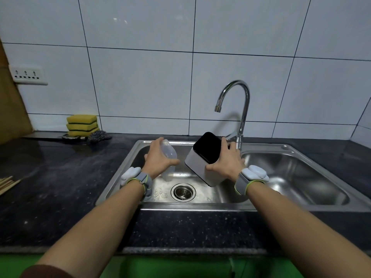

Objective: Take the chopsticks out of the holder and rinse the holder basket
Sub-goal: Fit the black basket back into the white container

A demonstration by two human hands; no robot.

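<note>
My right hand (226, 160) grips a white box-shaped chopstick holder (197, 165) with a dark open mouth, tilted over the left sink bowl (128, 157). My left hand (158, 157) holds a translucent plastic inner basket (169, 152), also above that bowl. Several wooden chopsticks (7, 184) lie on the dark counter at the far left edge. The chrome faucet (239, 101) arches above the holder, and no water runs from it.
A drain strainer (183, 192) sits in the left bowl; a second bowl (291, 173) lies to the right. Stacked yellow sponges (82, 125) and a steel scourer (98, 135) rest at the back left. A wall socket (28, 75) is on the tiles.
</note>
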